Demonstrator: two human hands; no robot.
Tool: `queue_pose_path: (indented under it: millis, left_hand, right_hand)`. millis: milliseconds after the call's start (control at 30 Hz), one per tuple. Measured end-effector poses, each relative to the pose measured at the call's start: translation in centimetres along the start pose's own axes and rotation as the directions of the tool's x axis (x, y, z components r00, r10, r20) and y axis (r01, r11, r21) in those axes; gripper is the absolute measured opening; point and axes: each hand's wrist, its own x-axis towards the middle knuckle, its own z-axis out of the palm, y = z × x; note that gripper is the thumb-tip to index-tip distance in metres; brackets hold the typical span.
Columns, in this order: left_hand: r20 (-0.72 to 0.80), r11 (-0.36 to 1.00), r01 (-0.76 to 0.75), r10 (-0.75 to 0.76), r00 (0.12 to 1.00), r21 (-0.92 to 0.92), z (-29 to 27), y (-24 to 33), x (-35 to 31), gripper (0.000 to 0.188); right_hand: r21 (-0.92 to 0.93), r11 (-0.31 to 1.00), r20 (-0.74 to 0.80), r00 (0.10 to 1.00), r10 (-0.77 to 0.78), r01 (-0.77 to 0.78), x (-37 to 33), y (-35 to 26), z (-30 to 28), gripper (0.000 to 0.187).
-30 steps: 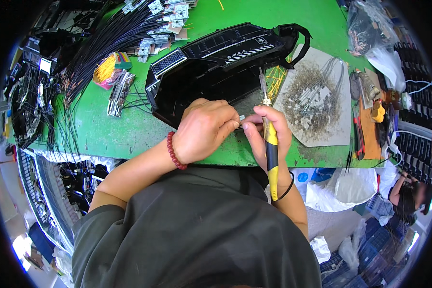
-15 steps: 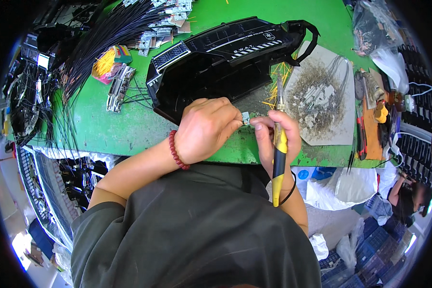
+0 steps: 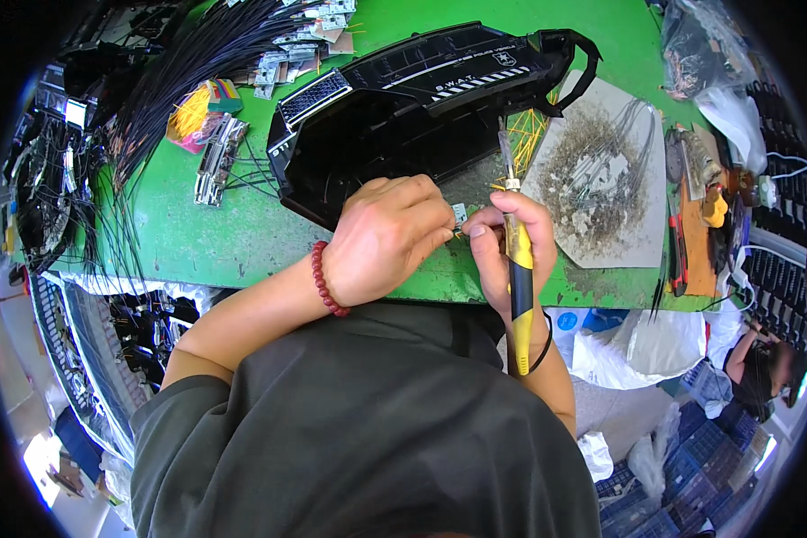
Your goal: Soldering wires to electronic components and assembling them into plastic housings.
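My left hand (image 3: 393, 231), closed, pinches a small circuit board (image 3: 460, 213) between thumb and forefinger. A soldering iron (image 3: 519, 278) with a yellow and black handle lies in my right hand (image 3: 518, 240), its metal tip pointing away from me and apart from the board. The thumb and forefinger of that hand also come together at the board's edge, by what looks like thin wire ends. Just beyond my hands, a black toy vehicle body shell (image 3: 421, 81) lies with its hollow underside toward me, partly hidden by my left hand.
On the right sits a grey plate (image 3: 641, 215) covered in solder debris and thin wires. Yellow wires (image 3: 531, 139) lie beside it. Left are a box of yellow wires (image 3: 191, 117), a chrome part (image 3: 218, 166) and a bundle of black wires (image 3: 179, 90). Tools (image 3: 677, 242) lie far right.
The soldering iron has tilted, its tip swinging left and away from me. My right hand has shifted slightly left. My left hand keeps its pinch on the board.
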Motion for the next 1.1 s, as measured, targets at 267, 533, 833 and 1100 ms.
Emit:
queue_pose_path:
  millis: [267,533,833,1100]
  left_hand:
    - [0.035,0.996,0.043,-0.045,0.998,0.073,-0.1,0.1,-0.1,0.012]
    - [0.025,0.984,0.063,-0.068,0.997,0.168,0.4,0.3,0.6,0.011]
    - [0.054,0.943,0.067,-0.089,0.995,0.325,1.6,0.1,1.0,0.01]
    - [0.091,0.938,0.087,-0.124,0.988,0.334,1.7,0.2,1.6,0.008]
  right_hand:
    - [-0.455,0.833,0.237,0.945,-0.228,0.315,1.3,1.3,-2.7,0.044]
    - [-0.702,0.642,0.298,0.945,-0.13,0.31,0.5,-0.1,-1.3,0.043]
    - [-0.666,0.713,0.227,0.97,-0.084,0.218,0.3,0.3,-1.3,0.046]
    - [-0.592,0.781,0.177,0.977,-0.115,0.2,-0.2,1.1,-2.1,0.041]
